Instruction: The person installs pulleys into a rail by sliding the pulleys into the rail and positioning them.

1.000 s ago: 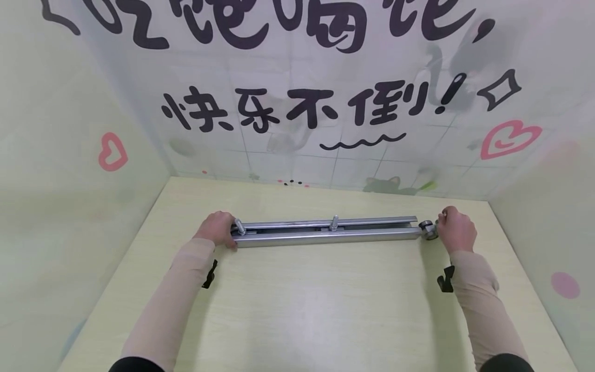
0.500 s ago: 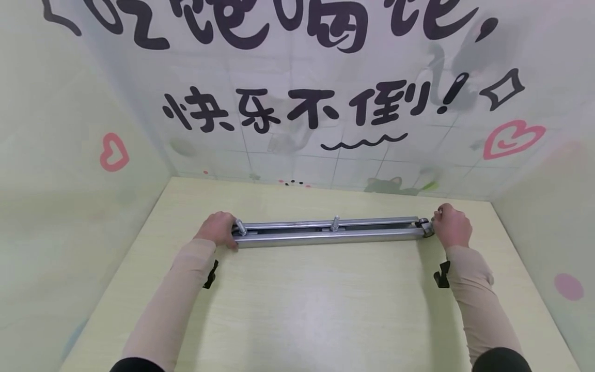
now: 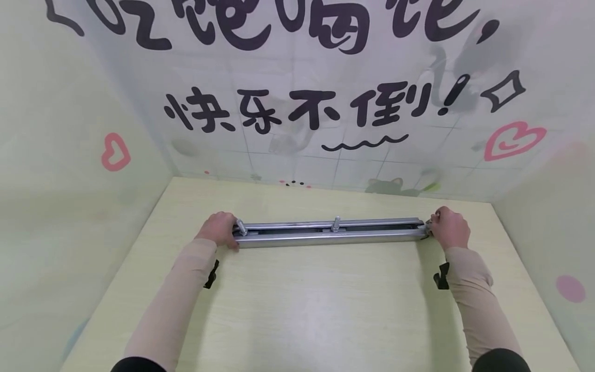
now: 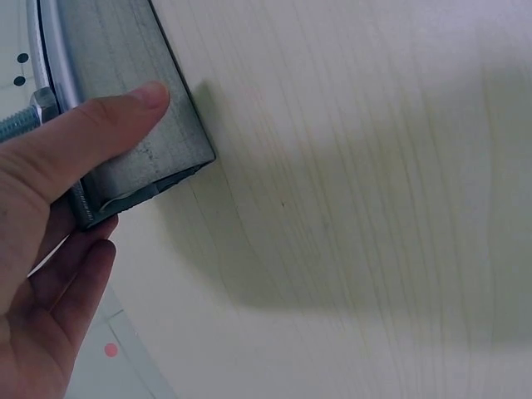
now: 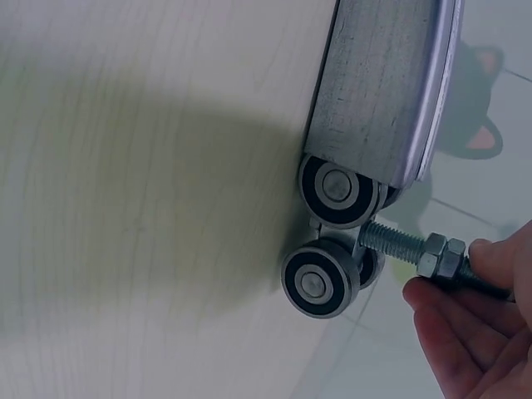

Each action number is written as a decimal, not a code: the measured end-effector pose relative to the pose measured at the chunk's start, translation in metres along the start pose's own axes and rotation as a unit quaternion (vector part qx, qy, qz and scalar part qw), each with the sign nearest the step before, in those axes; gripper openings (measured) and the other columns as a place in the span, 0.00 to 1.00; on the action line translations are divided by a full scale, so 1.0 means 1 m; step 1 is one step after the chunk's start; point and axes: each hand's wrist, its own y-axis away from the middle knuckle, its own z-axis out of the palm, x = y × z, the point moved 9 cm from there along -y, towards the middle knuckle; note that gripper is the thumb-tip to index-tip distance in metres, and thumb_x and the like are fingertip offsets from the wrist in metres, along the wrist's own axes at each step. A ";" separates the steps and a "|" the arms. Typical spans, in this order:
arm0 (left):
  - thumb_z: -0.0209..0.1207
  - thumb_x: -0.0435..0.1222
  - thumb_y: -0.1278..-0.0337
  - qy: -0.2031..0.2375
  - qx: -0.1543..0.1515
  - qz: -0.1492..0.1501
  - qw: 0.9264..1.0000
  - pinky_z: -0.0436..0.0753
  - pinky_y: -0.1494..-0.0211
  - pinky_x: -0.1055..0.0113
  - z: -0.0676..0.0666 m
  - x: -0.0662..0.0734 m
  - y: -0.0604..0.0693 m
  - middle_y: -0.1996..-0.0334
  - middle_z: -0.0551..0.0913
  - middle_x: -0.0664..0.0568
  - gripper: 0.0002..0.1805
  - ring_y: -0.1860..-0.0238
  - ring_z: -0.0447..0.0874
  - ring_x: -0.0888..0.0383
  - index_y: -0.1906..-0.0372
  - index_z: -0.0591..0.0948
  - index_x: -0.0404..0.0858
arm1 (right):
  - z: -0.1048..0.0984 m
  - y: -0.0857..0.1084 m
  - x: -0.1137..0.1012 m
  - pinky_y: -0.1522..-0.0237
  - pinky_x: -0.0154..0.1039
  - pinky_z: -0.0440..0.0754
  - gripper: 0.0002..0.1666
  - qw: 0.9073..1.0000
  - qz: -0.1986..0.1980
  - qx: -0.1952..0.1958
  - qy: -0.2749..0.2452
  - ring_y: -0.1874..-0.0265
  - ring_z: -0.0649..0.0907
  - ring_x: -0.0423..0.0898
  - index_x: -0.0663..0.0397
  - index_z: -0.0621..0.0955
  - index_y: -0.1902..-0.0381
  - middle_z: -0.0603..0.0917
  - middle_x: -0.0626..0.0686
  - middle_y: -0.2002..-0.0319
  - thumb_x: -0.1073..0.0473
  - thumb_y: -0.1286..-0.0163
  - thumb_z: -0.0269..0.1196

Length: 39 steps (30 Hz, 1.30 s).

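Note:
A silver slotted metal rail (image 3: 325,238) lies lengthwise on the table. Its left end is gripped by my left hand (image 3: 218,229), with the thumb (image 4: 125,120) flat on the side wall and fingers behind. Beyond the other end, my right hand (image 3: 449,227) pinches the threaded bolt (image 5: 395,241) of a roller trolley (image 5: 314,281). In the right wrist view, one wheel pair touches the rail's open end and the other stays outside. Nuts (image 5: 440,256) sit on that bolt by my fingertips. Two more bolts stand up from the slot, one near the left hand (image 3: 241,227), another mid-rail (image 3: 335,223).
Pale wood-grain table (image 3: 316,299) extends in front of the rail. Behind it rises a printed sheet (image 3: 288,139) with black lettering, and similar sheets flank the left (image 3: 69,217) and right sides.
My right hand has moved left, bringing the trolley from beside the rail's right end up to and partly into it. The left hand keeps its hold on the left end.

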 end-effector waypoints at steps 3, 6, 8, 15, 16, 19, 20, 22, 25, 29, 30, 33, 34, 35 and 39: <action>0.76 0.36 0.81 -0.004 0.001 0.000 1.000 0.74 0.67 0.62 0.000 -0.001 0.000 0.75 0.79 0.51 0.26 0.73 0.70 0.55 0.65 0.82 0.32 | 0.002 0.000 0.001 0.84 0.51 0.74 0.14 1.000 -0.003 -0.008 -0.001 0.81 0.78 0.63 0.74 0.76 0.64 0.80 0.71 0.70 0.64 0.37 0.52; 0.76 0.36 0.82 -0.005 0.004 -0.001 1.000 0.74 0.67 0.62 -0.001 -0.002 0.001 0.76 0.78 0.51 0.25 0.73 0.70 0.55 0.66 0.82 0.33 | 0.003 -0.001 0.002 0.82 0.52 0.74 0.14 1.000 -0.008 -0.013 -0.003 0.79 0.79 0.63 0.74 0.76 0.64 0.80 0.71 0.69 0.64 0.36 0.52; 0.76 0.36 0.83 -0.006 0.005 0.000 1.000 0.74 0.67 0.62 -0.001 -0.003 0.001 0.76 0.78 0.51 0.25 0.73 0.70 0.55 0.66 0.82 0.33 | 0.003 -0.001 0.001 0.81 0.53 0.75 0.13 1.000 -0.013 -0.017 -0.005 0.78 0.79 0.64 0.74 0.76 0.64 0.80 0.71 0.69 0.64 0.36 0.51; 0.76 0.36 0.83 -0.010 0.012 0.005 1.000 0.74 0.67 0.61 -0.003 -0.004 0.000 0.77 0.78 0.51 0.25 0.74 0.70 0.55 0.68 0.82 0.32 | 0.002 -0.002 -0.002 0.81 0.52 0.74 0.13 0.999 -0.022 -0.023 -0.014 0.77 0.79 0.63 0.72 0.77 0.64 0.80 0.70 0.68 0.64 0.37 0.52; 0.76 0.36 0.83 -0.011 0.012 0.006 1.000 0.74 0.68 0.61 -0.003 -0.003 0.000 0.77 0.78 0.51 0.24 0.74 0.70 0.55 0.68 0.82 0.32 | 0.002 -0.002 -0.003 0.81 0.52 0.74 0.13 0.999 -0.023 -0.023 -0.014 0.77 0.79 0.63 0.72 0.77 0.64 0.80 0.70 0.68 0.65 0.37 0.52; 0.76 0.36 0.83 -0.011 0.011 0.007 1.000 0.74 0.68 0.61 -0.003 -0.003 0.000 0.76 0.78 0.51 0.25 0.74 0.70 0.55 0.68 0.82 0.32 | 0.000 -0.002 -0.004 0.81 0.52 0.74 0.12 0.999 -0.026 -0.024 -0.014 0.77 0.79 0.63 0.72 0.77 0.65 0.81 0.70 0.68 0.65 0.37 0.52; 0.76 0.36 0.83 -0.010 0.011 0.006 1.000 0.74 0.68 0.61 -0.003 -0.002 0.000 0.76 0.78 0.50 0.25 0.74 0.70 0.55 0.68 0.83 0.32 | 0.000 -0.002 -0.004 0.81 0.52 0.74 0.12 0.999 -0.028 -0.024 -0.014 0.78 0.79 0.63 0.72 0.77 0.65 0.81 0.70 0.69 0.65 0.37 0.52; 0.76 0.36 0.83 -0.009 0.009 0.005 1.000 0.74 0.68 0.61 -0.003 -0.002 0.000 0.76 0.79 0.50 0.24 0.74 0.70 0.55 0.67 0.83 0.32 | -0.001 -0.002 -0.005 0.81 0.52 0.74 0.12 0.999 -0.031 -0.025 -0.012 0.77 0.79 0.64 0.72 0.77 0.65 0.81 0.70 0.69 0.65 0.37 0.52; 0.76 0.35 0.83 -0.008 0.009 0.005 1.000 0.74 0.68 0.61 -0.003 -0.002 0.000 0.75 0.79 0.50 0.24 0.74 0.70 0.55 0.67 0.83 0.32 | -0.001 -0.003 -0.008 0.82 0.51 0.73 0.12 0.999 -0.037 -0.030 -0.011 0.78 0.78 0.63 0.71 0.77 0.65 0.81 0.70 0.69 0.64 0.37 0.53; 0.76 0.35 0.83 -0.009 0.013 0.009 1.000 0.74 0.67 0.61 -0.002 -0.002 0.000 0.75 0.79 0.50 0.25 0.74 0.70 0.55 0.67 0.83 0.32 | -0.001 -0.003 -0.013 0.83 0.50 0.73 0.12 0.998 -0.050 -0.038 -0.014 0.79 0.78 0.61 0.71 0.78 0.66 0.81 0.69 0.70 0.64 0.38 0.53; 0.76 0.35 0.84 -0.009 0.014 0.009 1.000 0.74 0.67 0.61 -0.002 -0.003 -0.001 0.76 0.79 0.50 0.25 0.74 0.70 0.55 0.67 0.83 0.32 | 0.000 -0.003 -0.014 0.82 0.50 0.73 0.12 0.998 -0.054 -0.039 -0.016 0.79 0.78 0.60 0.71 0.78 0.66 0.81 0.69 0.70 0.64 0.38 0.53; 0.76 0.36 0.84 -0.011 0.014 0.011 1.000 0.74 0.68 0.62 -0.002 -0.002 -0.001 0.76 0.79 0.51 0.25 0.74 0.71 0.56 0.67 0.83 0.32 | 0.001 -0.003 -0.020 0.80 0.51 0.74 0.11 0.997 -0.066 -0.040 -0.022 0.79 0.78 0.60 0.71 0.78 0.67 0.81 0.68 0.71 0.65 0.38 0.54; 0.76 0.36 0.84 -0.011 0.013 0.011 1.000 0.74 0.68 0.62 -0.002 -0.002 -0.001 0.76 0.79 0.51 0.26 0.74 0.71 0.56 0.66 0.83 0.32 | 0.002 -0.003 -0.022 0.79 0.51 0.74 0.11 0.996 -0.070 -0.041 -0.023 0.79 0.78 0.60 0.71 0.78 0.67 0.81 0.68 0.71 0.65 0.38 0.54; 0.76 0.36 0.83 -0.012 0.013 0.011 1.000 0.74 0.68 0.62 -0.002 -0.002 -0.001 0.77 0.79 0.51 0.26 0.74 0.70 0.56 0.66 0.83 0.32 | 0.003 -0.003 -0.023 0.79 0.51 0.74 0.11 0.996 -0.073 -0.042 -0.025 0.79 0.78 0.59 0.71 0.78 0.67 0.81 0.68 0.71 0.65 0.38 0.54; 0.76 0.36 0.83 -0.009 0.010 0.013 1.000 0.74 0.68 0.62 -0.002 0.000 -0.002 0.77 0.79 0.51 0.26 0.74 0.70 0.56 0.66 0.83 0.32 | 0.004 -0.003 -0.029 0.77 0.53 0.75 0.11 0.995 -0.085 -0.045 -0.025 0.79 0.78 0.59 0.72 0.78 0.67 0.81 0.68 0.72 0.66 0.39 0.54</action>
